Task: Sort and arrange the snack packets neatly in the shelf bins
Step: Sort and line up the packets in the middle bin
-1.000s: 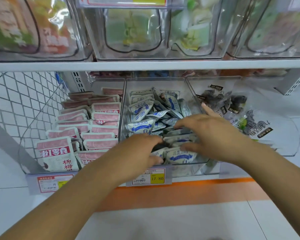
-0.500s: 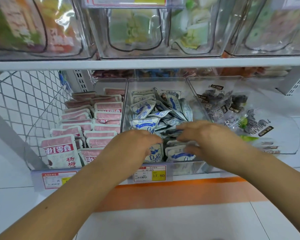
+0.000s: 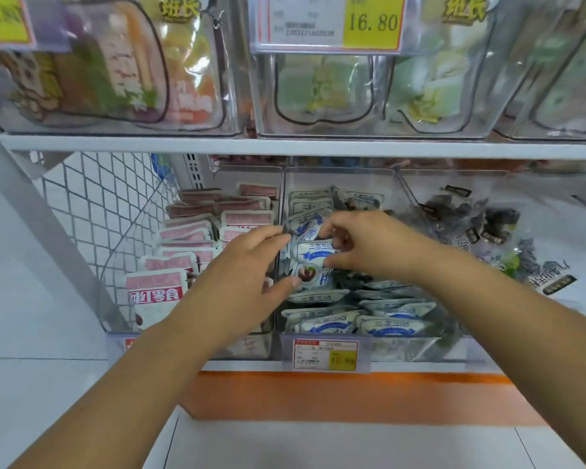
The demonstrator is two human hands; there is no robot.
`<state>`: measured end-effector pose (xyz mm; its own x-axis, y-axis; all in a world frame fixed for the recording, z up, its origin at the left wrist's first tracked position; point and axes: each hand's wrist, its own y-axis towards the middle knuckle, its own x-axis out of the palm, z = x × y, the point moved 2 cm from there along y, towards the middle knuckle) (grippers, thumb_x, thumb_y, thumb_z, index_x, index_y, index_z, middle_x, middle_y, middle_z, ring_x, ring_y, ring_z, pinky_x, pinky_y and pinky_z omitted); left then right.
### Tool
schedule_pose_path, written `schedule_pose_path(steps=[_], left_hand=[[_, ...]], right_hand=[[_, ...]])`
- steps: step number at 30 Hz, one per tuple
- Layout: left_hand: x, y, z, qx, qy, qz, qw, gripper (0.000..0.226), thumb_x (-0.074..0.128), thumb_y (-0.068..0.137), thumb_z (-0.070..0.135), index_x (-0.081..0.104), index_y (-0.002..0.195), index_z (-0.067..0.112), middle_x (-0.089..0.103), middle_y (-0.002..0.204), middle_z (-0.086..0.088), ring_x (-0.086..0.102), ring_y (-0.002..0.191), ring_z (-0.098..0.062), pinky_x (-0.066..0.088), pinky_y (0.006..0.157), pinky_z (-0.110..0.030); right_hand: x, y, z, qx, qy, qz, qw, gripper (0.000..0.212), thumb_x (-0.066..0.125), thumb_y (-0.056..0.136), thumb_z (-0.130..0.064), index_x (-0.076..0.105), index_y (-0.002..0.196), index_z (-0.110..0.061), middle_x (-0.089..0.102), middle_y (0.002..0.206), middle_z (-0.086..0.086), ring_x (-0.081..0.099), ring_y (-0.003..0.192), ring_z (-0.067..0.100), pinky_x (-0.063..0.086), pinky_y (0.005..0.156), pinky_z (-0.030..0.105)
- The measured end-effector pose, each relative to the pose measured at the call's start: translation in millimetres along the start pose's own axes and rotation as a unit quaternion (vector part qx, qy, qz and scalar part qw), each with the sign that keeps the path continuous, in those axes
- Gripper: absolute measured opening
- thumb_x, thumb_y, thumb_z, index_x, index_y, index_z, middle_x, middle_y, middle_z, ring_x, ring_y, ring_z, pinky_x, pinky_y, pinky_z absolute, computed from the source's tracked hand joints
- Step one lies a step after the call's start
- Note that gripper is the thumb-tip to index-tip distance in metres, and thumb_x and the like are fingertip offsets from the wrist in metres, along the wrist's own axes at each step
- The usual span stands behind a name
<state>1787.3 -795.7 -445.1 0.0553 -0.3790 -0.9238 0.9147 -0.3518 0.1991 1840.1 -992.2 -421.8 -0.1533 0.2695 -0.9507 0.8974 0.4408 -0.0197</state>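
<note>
Blue-and-white packets are being pinched, seemingly as a small stack, between the left hand and right hand, needing neat placing in the middle bin.

White-and-blue snack packets lie jumbled in the clear middle bin, one packet raised upright.

a single head-worn wide view looks forward and slightly down, close to the lower shelf's middle bin (upper shelf bins crowd the top edge).
</note>
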Motion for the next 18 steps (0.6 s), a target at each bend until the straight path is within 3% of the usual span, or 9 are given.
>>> schedule_pose_path(steps=[2, 4, 7, 9, 11, 12, 14, 18], left_hand=[[1, 1, -1, -0.011, -0.027, -0.001, 1.0, 0.065, 0.052, 0.09, 0.053, 0.029, 0.148, 0.035, 0.02, 0.152, 0.022, 0.044, 0.117, 0.002, 0.024, 0.101, -0.014], [2, 0, -4, -0.012, -0.04, 0.003, 0.999, 0.063, 0.053, 0.089, 0.053, 0.031, 0.146, 0.038, 0.019, 0.151, 0.026, 0.034, 0.123, 0.007, 0.021, 0.099, -0.01], [6, 0, -7, -0.009, -0.084, 0.002, 0.996, 0.06, 0.054, 0.09, 0.052, 0.032, 0.145, 0.041, 0.017, 0.149, 0.031, 0.025, 0.114, 0.02, 0.014, 0.09, 0.006], [7, 0, -8, -0.003, -0.074, 0.007, 0.997, 0.061, 0.054, 0.09, 0.051, 0.032, 0.145, 0.039, 0.019, 0.148, 0.029, 0.023, 0.121, 0.015, 0.007, 0.09, 0.008], [5, 2, -9, 0.01, -0.031, 0.037, 0.999, 0.06, 0.055, 0.09, 0.051, 0.036, 0.145, 0.035, 0.028, 0.148, 0.022, 0.02, 0.131, 0.003, 0.006, 0.103, -0.005], [4, 2, -7, 0.023, -0.011, 0.055, 0.998, 0.057, 0.055, 0.09, 0.051, 0.042, 0.142, 0.031, 0.037, 0.145, 0.017, 0.024, 0.132, -0.002, 0.013, 0.109, -0.015], [5, 1, 1, 0.063, 0.024, 0.059, 0.996, 0.053, 0.049, 0.088, 0.052, 0.055, 0.132, 0.024, 0.052, 0.136, 0.009, 0.038, 0.127, -0.011, 0.025, 0.11, -0.027], [20, 2, 20, 0.133, 0.083, 0.01, 0.988, 0.049, 0.04, 0.089, 0.055, 0.068, 0.116, 0.024, 0.067, 0.116, 0.009, 0.056, 0.113, -0.013, 0.025, 0.108, -0.034]], right_hand=[[10, 16, -3, -0.014, -0.008, 0.006, 1.0, 0.053, 0.077, 0.078, -0.034, 0.052, 0.124, -0.025, 0.043, 0.087, -0.016, 0.046, 0.075, 0.002, 0.034, 0.061, 0.012], [16, 21, 1, -0.016, -0.023, 0.015, 0.999, 0.057, 0.077, 0.078, -0.035, 0.051, 0.128, -0.03, 0.036, 0.095, -0.011, 0.047, 0.081, 0.009, 0.034, 0.066, 0.016], [20, 16, 5, -0.021, -0.058, 0.028, 0.998, 0.037, 0.074, 0.081, -0.033, 0.062, 0.116, -0.032, 0.034, 0.104, -0.004, 0.053, 0.084, 0.017, 0.042, 0.074, 0.025], [24, 4, 7, -0.047, -0.047, 0.051, 0.996, 0.021, 0.073, 0.082, -0.033, 0.07, 0.104, -0.032, 0.042, 0.103, -0.005, 0.055, 0.085, 0.016, 0.048, 0.074, 0.03], [28, -12, 3, -0.09, -0.04, 0.082, 0.992, 0.01, 0.073, 0.082, -0.035, 0.075, 0.092, -0.033, 0.053, 0.096, -0.008, 0.054, 0.088, 0.015, 0.051, 0.074, 0.035], [33, -18, 1, -0.104, -0.031, 0.081, 0.991, 0.009, 0.072, 0.083, -0.035, 0.075, 0.091, -0.034, 0.058, 0.093, -0.01, 0.055, 0.089, 0.014, 0.051, 0.075, 0.036], [40, -25, 0, -0.092, 0.013, 0.035, 0.995, 0.011, 0.067, 0.088, -0.032, 0.074, 0.096, -0.034, 0.063, 0.094, -0.015, 0.058, 0.089, 0.008, 0.05, 0.079, 0.031], [18, -14, 12, -0.033, 0.093, -0.102, 0.99, 0.017, 0.057, 0.094, -0.032, 0.072, 0.103, -0.031, 0.068, 0.097, -0.015, 0.061, 0.088, -0.002, 0.047, 0.081, 0.018]])
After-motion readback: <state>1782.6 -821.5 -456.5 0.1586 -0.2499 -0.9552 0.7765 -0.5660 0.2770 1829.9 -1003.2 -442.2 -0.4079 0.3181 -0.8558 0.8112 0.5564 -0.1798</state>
